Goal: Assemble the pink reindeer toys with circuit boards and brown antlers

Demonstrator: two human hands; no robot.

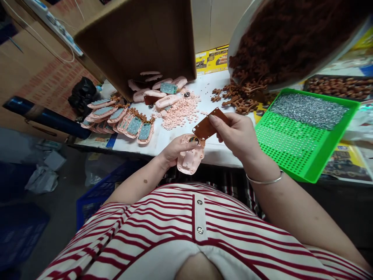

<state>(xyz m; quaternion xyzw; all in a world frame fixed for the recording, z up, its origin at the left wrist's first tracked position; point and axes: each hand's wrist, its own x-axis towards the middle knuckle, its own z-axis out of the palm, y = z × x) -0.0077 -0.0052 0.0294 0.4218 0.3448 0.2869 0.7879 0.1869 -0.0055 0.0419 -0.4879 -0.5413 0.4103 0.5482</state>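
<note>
My left hand [175, 149] grips a pink plastic shell [190, 157] at the near edge of the white table [215, 149], thumb pressed near a small dark round part in the shell's top. My right hand [237, 136] pinches a brown circuit board [207, 125] by its upper right edge and holds it tilted over the shell's top end. The board's lower corner touches or nearly touches the shell.
A row of pink shells with boards fitted [122, 118] lies at the left. A pile of small pink buttons [180, 111] and a tipped cardboard box [140, 39] sit behind. Brown rubber parts [241, 99] spill from a white bowl [241, 27]. A green tray [300, 144] holds metal screws [309, 109].
</note>
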